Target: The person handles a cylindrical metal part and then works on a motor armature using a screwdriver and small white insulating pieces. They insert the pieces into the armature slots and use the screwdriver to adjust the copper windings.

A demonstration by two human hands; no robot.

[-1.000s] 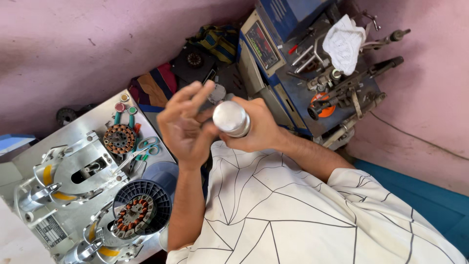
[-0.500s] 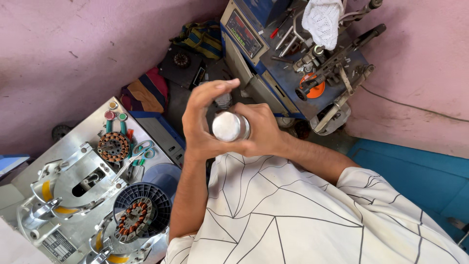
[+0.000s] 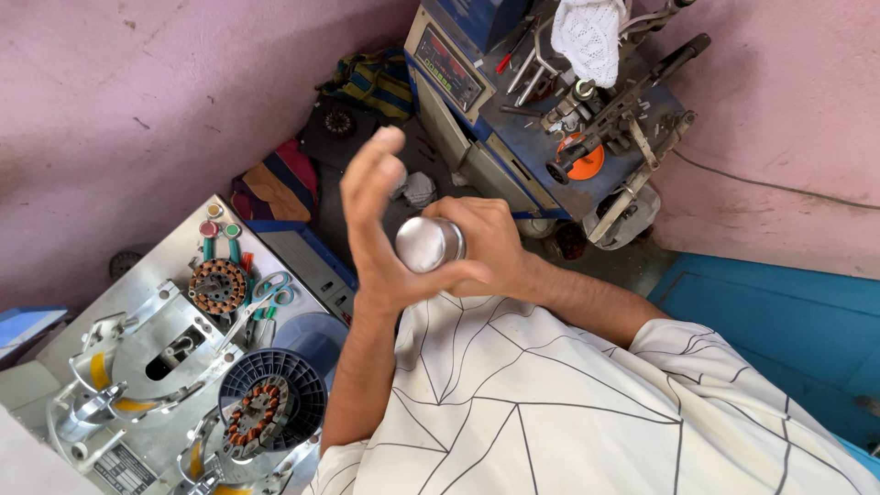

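My right hand (image 3: pixel 490 252) is closed around a shiny silver metal cylinder (image 3: pixel 426 243), held at chest height with its rounded end facing the camera. My left hand (image 3: pixel 376 215) is beside that end with the fingers spread and pointing up. Its palm and thumb base rest against the cylinder's left and lower side. My white shirt with thin black lines (image 3: pixel 568 403) fills the lower right.
A metal winding jig (image 3: pixel 137 367) at lower left carries copper-wound stators (image 3: pixel 217 286), a black spool (image 3: pixel 275 403) and teal-handled scissors (image 3: pixel 266 293). A blue machine (image 3: pixel 550 119) with a white cloth (image 3: pixel 591 37) and an orange disc stands at upper right. Pink walls surround; striped cloth (image 3: pixel 275 183) lies on the floor.
My left hand has lifted off the cylinder's end and opened, fingers now pointing up. The view has shifted slightly, so both hands sit lower in the frame.
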